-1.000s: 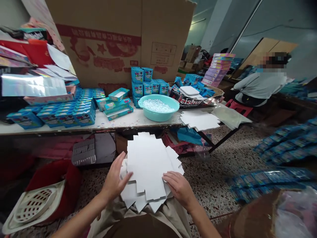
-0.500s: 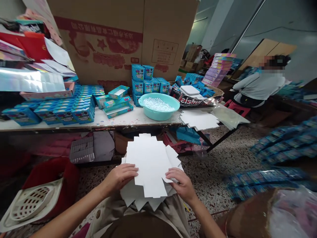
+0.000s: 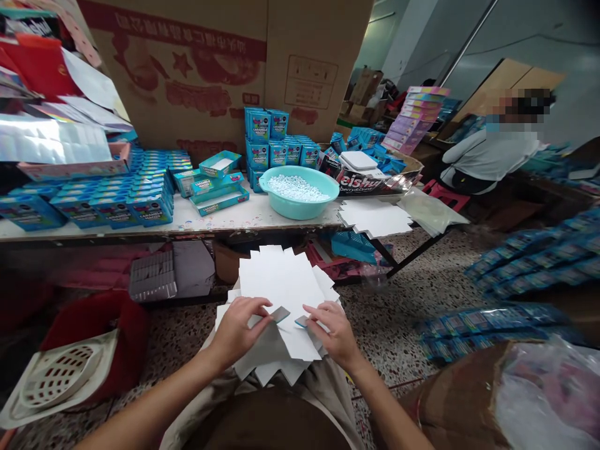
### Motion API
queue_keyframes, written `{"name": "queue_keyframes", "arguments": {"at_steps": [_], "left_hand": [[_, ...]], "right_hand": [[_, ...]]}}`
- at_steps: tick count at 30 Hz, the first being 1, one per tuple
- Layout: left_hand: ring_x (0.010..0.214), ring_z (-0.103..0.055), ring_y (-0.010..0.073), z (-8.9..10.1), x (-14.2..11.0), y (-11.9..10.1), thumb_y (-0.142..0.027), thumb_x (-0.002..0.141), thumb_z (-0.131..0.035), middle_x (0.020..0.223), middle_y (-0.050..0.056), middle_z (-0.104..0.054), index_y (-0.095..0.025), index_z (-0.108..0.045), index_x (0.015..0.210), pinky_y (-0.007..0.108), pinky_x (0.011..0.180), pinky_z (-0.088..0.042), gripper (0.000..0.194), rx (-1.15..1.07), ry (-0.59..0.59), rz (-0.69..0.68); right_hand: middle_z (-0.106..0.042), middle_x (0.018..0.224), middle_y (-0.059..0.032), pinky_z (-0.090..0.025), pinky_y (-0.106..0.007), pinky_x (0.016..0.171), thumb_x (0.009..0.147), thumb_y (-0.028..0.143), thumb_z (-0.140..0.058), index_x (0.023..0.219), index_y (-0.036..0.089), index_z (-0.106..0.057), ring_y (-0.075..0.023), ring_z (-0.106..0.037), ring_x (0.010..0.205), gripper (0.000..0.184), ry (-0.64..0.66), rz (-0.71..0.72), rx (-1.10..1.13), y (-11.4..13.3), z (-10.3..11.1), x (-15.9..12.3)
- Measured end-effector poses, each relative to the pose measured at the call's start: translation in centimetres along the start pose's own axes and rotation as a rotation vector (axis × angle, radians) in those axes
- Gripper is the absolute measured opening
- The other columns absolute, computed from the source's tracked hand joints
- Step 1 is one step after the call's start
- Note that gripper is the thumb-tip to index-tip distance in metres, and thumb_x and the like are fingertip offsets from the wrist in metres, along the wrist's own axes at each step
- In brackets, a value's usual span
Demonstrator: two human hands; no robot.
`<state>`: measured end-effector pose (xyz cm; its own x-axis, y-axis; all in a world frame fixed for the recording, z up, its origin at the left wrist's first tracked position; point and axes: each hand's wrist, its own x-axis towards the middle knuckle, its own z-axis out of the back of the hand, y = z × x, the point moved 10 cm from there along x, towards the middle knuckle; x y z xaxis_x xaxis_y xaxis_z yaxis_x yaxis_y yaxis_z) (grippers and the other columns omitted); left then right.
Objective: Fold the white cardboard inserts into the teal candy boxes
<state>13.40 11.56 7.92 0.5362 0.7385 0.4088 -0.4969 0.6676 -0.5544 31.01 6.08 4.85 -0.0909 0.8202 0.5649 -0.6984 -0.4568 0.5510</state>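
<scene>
white card (image 3: 274, 281), lower centre, lengthwise up-frame
left hand (image 3: 241, 328) and right hand (image 3: 336, 334), equally near, each pinch one side flap (image 3: 281, 314)

– Along the front?

– A long, white-topped desk (image 3: 255, 215), its surface marked and spotted, backed by an upright panel of printed brown cardboard (image 3: 300, 37). Dark struts (image 3: 417, 255) slant beneath the right end.

– Underfoot?

– Speckled, stone-like floor (image 3: 422, 272), stretching back toward a red stool (image 3: 445, 195) at right.

– And the walls and light?

– A grey-blue wall (image 3: 553, 37) rises at right, a slanting pole (image 3: 469, 42) and a paler pillar (image 3: 407, 47) nearby. A slim bright streak (image 3: 382, 17) glows high at the rear.
</scene>
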Motion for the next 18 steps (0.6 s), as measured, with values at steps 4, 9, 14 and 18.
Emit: {"name": "queue_keyframes", "arguments": {"at_steps": [4,9,14,18], "left_hand": [[0.073,-0.056,0.0144,-1.5,0.3,-4.3,-0.02,0.093,-0.045,0.075,0.0,-0.066,-0.02,-0.062,0.091,0.03,0.072,-0.039,0.017,0.23,0.09,-0.346],[0.07,-0.051,0.0155,-3.2,-1.4,-2.9,-0.014,0.091,-0.045,0.068,0.0,-0.061,-0.019,-0.058,0.075,0.031,0.071,-0.036,0.021,0.366,0.21,-0.417],[0.074,-0.051,0.0157,-4.1,-1.5,-2.7,-0.016,0.091,-0.046,0.07,-0.001,-0.061,-0.019,-0.059,0.083,0.031,0.077,-0.036,0.016,0.4,0.21,-0.414],[0.076,-0.051,0.0169,-5.7,-1.0,-3.9,-0.015,0.091,-0.046,0.073,0.0,-0.061,-0.019,-0.058,0.098,0.033,0.081,-0.037,0.014,0.5,0.24,-0.527]], "right_hand": [[-0.065,0.07,-0.0009,-0.041,-0.035,0.081,0.09,0.022,-0.054,0.091,0.022,-0.069,-0.0156,-0.055,0.071,0.015,0.055,0.102,-0.142,1.6,-1.0,0.1],[-0.065,0.067,0.0012,-0.034,-0.037,0.092,0.088,0.015,-0.055,0.095,0.025,-0.068,-0.0161,-0.053,0.075,0.017,0.172,0.222,-0.266,3.2,-2.4,-0.2],[-0.065,0.065,0.0008,-0.033,-0.036,0.091,0.087,0.015,-0.055,0.095,0.024,-0.068,-0.0165,-0.051,0.075,0.018,0.233,0.25,-0.337,3.7,-3.1,0.0],[-0.066,0.064,0.0013,-0.031,-0.036,0.09,0.087,0.016,-0.057,0.095,0.024,-0.069,-0.0159,-0.051,0.073,0.016,0.18,0.226,-0.33,3.0,-2.7,0.1]]}}
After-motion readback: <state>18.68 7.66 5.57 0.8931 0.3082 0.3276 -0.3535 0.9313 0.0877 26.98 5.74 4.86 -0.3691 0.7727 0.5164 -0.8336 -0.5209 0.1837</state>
